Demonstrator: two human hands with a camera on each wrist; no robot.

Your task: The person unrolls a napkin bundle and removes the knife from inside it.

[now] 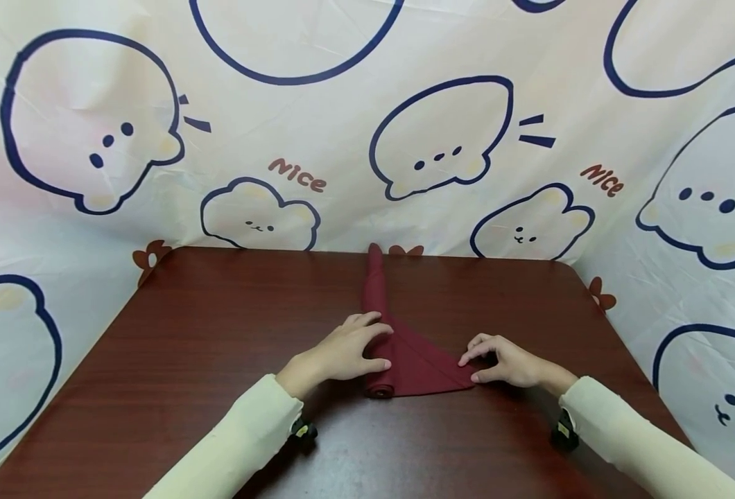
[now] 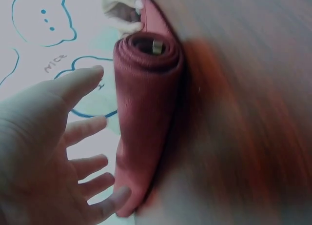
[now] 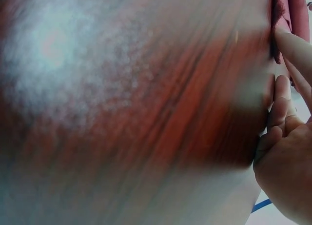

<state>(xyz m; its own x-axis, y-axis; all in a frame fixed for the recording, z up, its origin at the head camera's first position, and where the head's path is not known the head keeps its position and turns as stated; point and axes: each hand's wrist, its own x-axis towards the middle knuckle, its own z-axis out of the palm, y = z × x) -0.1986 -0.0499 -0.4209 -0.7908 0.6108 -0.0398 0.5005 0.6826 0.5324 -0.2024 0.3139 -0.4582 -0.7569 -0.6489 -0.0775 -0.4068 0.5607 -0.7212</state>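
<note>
A dark red cloth (image 1: 375, 291) lies on the table, rolled into a long tube that points away from me. From its right side a flat triangular flap (image 1: 426, 364) spreads out to a corner. My left hand (image 1: 345, 346) rests on the near part of the roll, fingers loosely spread; in the left wrist view its fingers stand apart beside the tube. My right hand (image 1: 507, 362) touches the flap's corner with thumb and forefinger, their tips apart. The spiral end of the roll (image 2: 151, 51) shows a small pale spot inside.
The brown wooden table (image 1: 218, 326) extends on both sides of the cloth. A white curtain (image 1: 342, 138) with cartoon drawings hangs along the back and sides. The roll's far end reaches the table's back edge. A small dark device (image 1: 565, 430) sits at the right wrist.
</note>
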